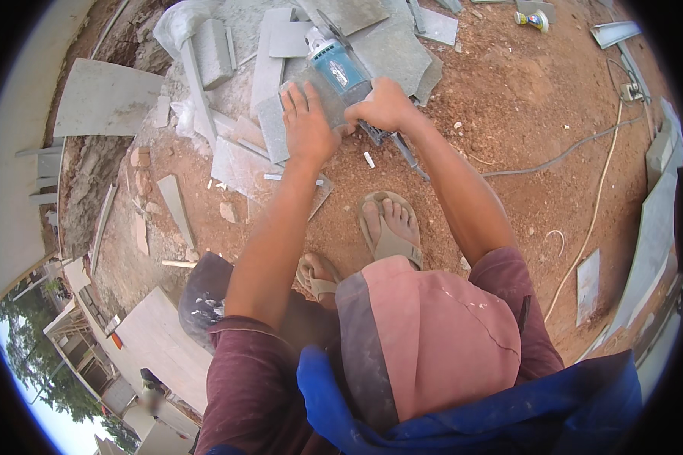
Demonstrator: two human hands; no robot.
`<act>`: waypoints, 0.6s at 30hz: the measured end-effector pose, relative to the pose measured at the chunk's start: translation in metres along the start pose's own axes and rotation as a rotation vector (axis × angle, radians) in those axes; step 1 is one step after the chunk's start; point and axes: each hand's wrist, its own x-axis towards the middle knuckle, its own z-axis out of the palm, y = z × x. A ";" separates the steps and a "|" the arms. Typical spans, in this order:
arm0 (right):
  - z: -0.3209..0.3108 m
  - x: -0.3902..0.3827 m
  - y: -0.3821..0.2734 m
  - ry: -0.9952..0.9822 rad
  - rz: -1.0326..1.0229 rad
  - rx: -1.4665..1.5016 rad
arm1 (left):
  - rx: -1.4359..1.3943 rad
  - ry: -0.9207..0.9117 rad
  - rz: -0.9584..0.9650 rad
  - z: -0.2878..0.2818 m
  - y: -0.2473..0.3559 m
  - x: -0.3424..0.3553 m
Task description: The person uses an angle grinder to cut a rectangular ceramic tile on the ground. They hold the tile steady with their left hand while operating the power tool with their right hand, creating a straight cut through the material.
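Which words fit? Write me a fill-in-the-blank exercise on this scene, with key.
The right hand, not the ____ one, grips the power tool.
The sandals are on the person's ____.
The cloth at the picture's lower edge is coloured ____.
The grey cable lies in the picture's ____ half.
Missing words: left; feet; blue; right.

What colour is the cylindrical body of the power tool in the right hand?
The cylindrical power tool body is teal, seen best in the head view.

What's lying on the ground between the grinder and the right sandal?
The head view shows a small white piece there on reddish dirt, between the grinder in the right hand and the right sandal.
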 end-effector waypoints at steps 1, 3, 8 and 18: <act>0.000 0.000 0.000 0.011 -0.002 0.004 | -0.009 -0.002 -0.015 -0.002 0.001 0.001; 0.002 0.001 0.001 0.032 -0.005 0.012 | -0.027 -0.007 -0.044 -0.007 0.003 0.002; 0.004 0.006 0.004 0.013 -0.003 0.038 | 0.036 -0.057 -0.049 -0.013 0.005 0.009; 0.003 0.006 0.004 0.008 0.005 0.075 | 0.039 -0.092 -0.070 -0.016 0.003 0.016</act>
